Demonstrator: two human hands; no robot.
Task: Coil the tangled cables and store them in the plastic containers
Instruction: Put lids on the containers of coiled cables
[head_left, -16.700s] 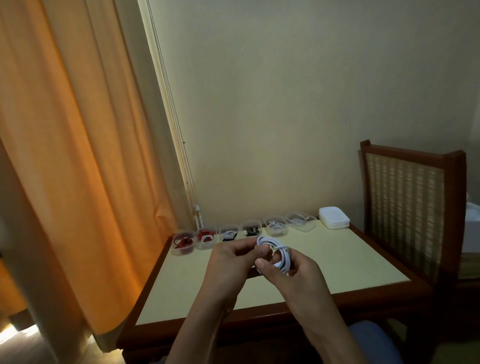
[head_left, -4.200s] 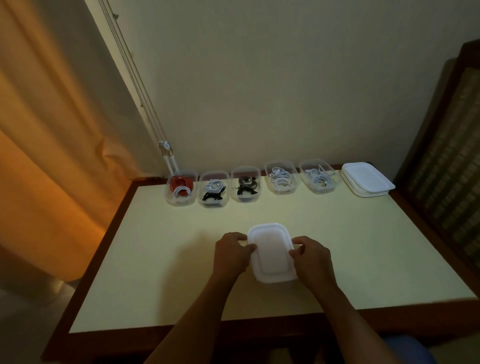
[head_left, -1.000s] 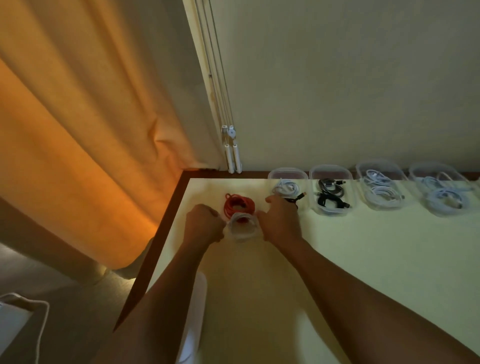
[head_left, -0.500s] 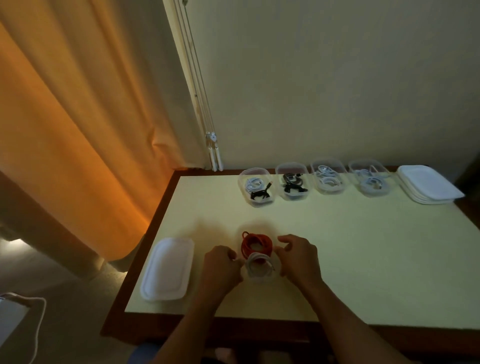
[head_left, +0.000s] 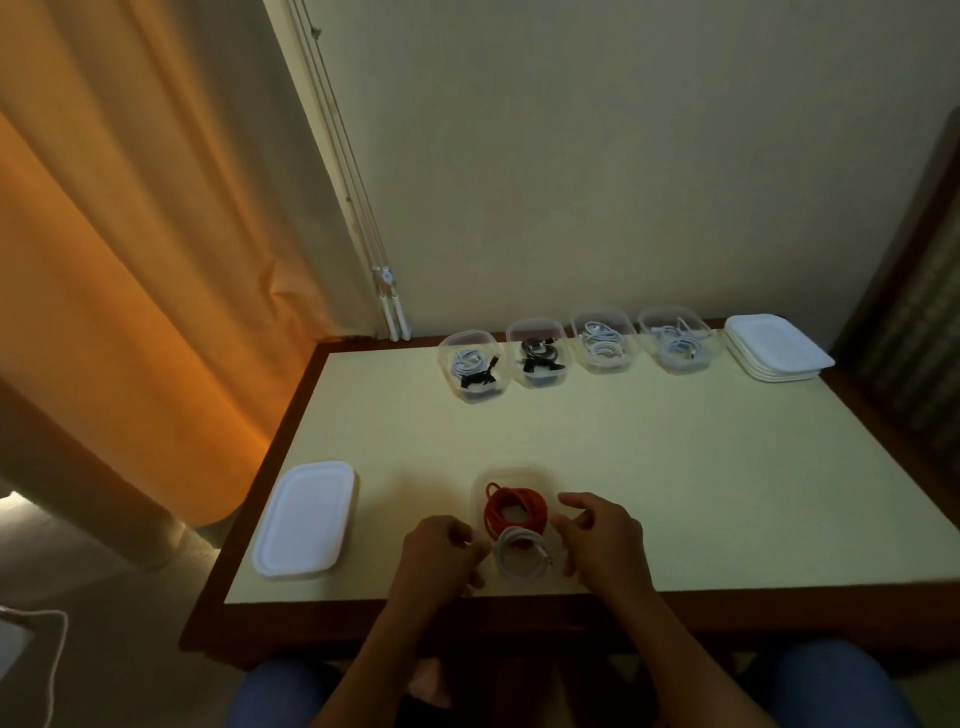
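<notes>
Remote feed, dim light. The clear container (head_left: 511, 474) sat at the near middle of the table (head_left: 675, 467). Inside it I saw a coiled red cable (head_left: 514, 506) on the far side and a coiled white cable (head_left: 519, 560) overlapping its near part. My left hand (head_left: 441, 551) was at the container's left wall with its fingers curled against it. My right hand (head_left: 602, 540) was at the right wall, fingers bent, thumb reaching toward the far rim. I read both hands as gripping the container.

A lidded container (head_left: 306, 519) lay near left, well apart. Four open containers (head_left: 605, 366) holding coiled cables lined the far edge. A stack of lids (head_left: 776, 356) sat far right, and an orange curtain (head_left: 130, 260) hung at left.
</notes>
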